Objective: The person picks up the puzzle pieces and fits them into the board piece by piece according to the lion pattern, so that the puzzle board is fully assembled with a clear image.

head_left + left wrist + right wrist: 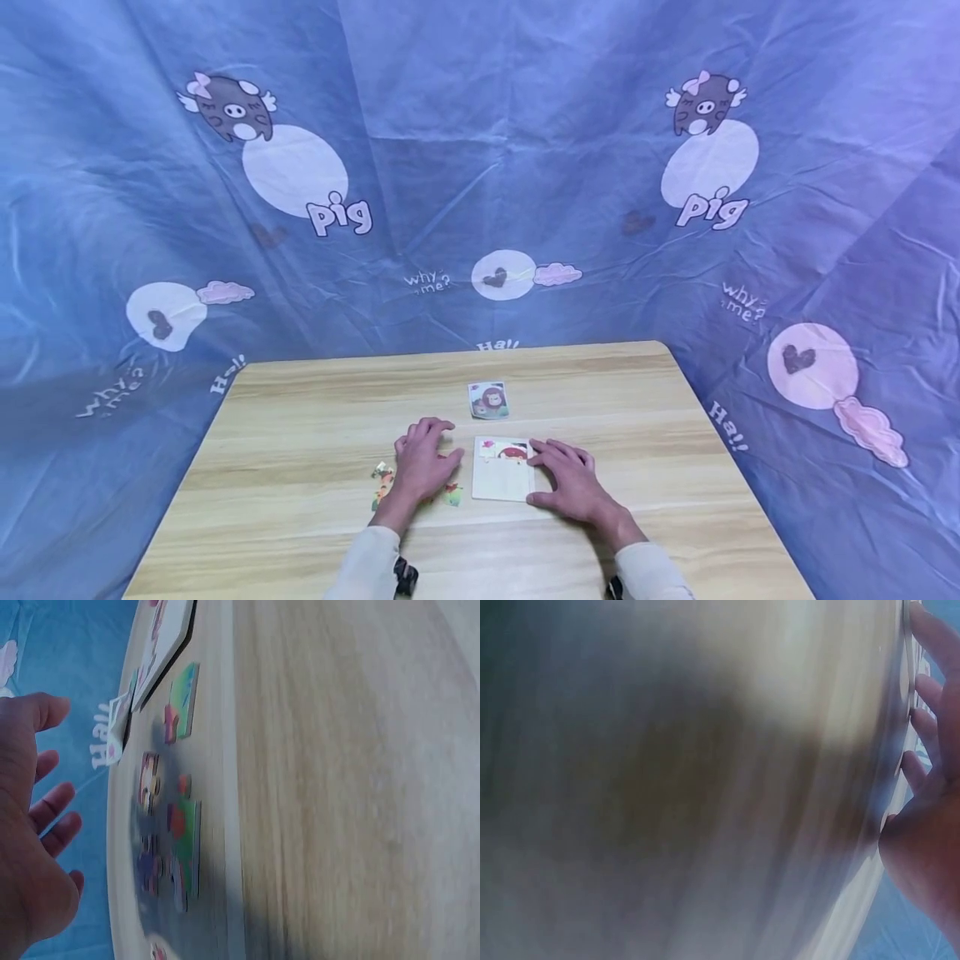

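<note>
A white square puzzle tray (502, 483) lies on the table, with a few picture pieces (513, 452) along its far edge. My right hand (573, 487) rests at the tray's right side, thumb and fingertips touching its edge. Left of the tray, my left hand (423, 467) hovers over loose puzzle pieces (453, 493), fingers relaxed and apart, holding nothing. In the left wrist view several loose pieces (184, 825) lie on the wood beyond the left hand (37, 817). The right wrist view is blurred; the right hand (930, 787) is at its right edge.
A small card with a lion picture (489, 400) lies behind the tray. More pieces (384, 481) are left of my left wrist. The wooden table (300, 417) is bordered by a blue patterned cloth (510, 192) at the back and sides.
</note>
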`<state>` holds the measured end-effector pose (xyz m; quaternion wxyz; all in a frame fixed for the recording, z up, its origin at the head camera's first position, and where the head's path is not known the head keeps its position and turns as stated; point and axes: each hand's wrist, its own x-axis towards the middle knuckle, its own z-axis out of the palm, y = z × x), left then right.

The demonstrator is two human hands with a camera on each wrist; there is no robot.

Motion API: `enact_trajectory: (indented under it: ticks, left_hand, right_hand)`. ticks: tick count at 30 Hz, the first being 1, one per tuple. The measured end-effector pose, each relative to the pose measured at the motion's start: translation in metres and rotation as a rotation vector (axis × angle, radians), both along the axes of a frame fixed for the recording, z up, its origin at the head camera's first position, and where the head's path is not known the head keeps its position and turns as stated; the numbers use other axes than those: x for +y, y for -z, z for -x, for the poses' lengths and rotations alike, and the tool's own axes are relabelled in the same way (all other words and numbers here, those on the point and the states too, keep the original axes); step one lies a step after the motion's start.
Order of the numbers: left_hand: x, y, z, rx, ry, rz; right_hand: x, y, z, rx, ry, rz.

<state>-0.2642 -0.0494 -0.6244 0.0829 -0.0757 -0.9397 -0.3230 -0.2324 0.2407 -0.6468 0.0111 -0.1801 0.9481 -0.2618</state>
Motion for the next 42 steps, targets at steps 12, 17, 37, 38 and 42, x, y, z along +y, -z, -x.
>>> enact_trajectory:
  ticks: [12, 17, 37, 38, 42]
  left_hand:
    - [-0.033, 0.004, -0.003, -0.035, 0.012, -0.101]
    - [-0.049, 0.006, -0.005, -0.04, -0.037, -0.115]
    - [-0.094, 0.009, -0.018, -0.055, -0.103, -0.075]
    - [-0.095, 0.009, -0.019, -0.068, -0.107, -0.068]
    - [-0.1, 0.008, -0.023, -0.094, -0.102, -0.037]
  right_hand:
    - [-0.002, 0.0, 0.002, 0.001, 0.001, -0.008]
    - [0.0, 0.001, 0.002, -0.01, 0.005, -0.02]
    - [-0.001, 0.003, 0.001, -0.032, 0.017, -0.015]
    - [-0.001, 0.003, 0.001, -0.033, 0.015, -0.016]
    - [-0.001, 0.002, 0.0, -0.032, 0.02, -0.01]
